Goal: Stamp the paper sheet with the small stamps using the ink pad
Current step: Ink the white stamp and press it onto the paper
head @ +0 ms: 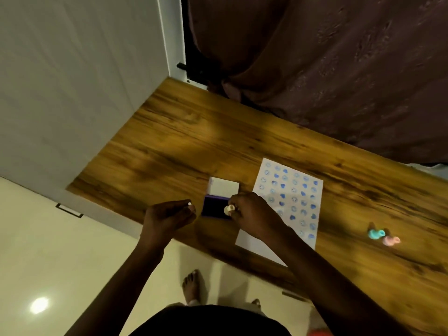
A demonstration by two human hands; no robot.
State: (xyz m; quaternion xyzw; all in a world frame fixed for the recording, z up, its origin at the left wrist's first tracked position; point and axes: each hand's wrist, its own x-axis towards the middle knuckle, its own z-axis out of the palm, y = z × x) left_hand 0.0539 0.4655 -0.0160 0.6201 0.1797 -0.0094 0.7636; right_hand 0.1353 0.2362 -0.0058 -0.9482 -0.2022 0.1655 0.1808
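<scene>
A white paper sheet (288, 202) lies on the wooden table (184, 141), covered with several rows of blue stamped marks. Left of it sits the open ink pad (213, 207), dark purple, with its white lid (224, 187) folded back behind it. My right hand (254, 217) holds a small cream stamp (229, 209) over the pad's right edge. My left hand (169, 217) hovers just left of the pad, fingers pinched on a small white piece (189, 204), perhaps a stamp cap. A teal stamp (375, 234) and a pink stamp (390, 240) lie on the table at the right.
A white cabinet panel (72, 81) stands left of the table. A dark brown curtain (327, 64) hangs behind it. The table's front edge runs diagonally below my hands, with pale floor tiles (60, 251) and my bare foot (192, 284) beneath.
</scene>
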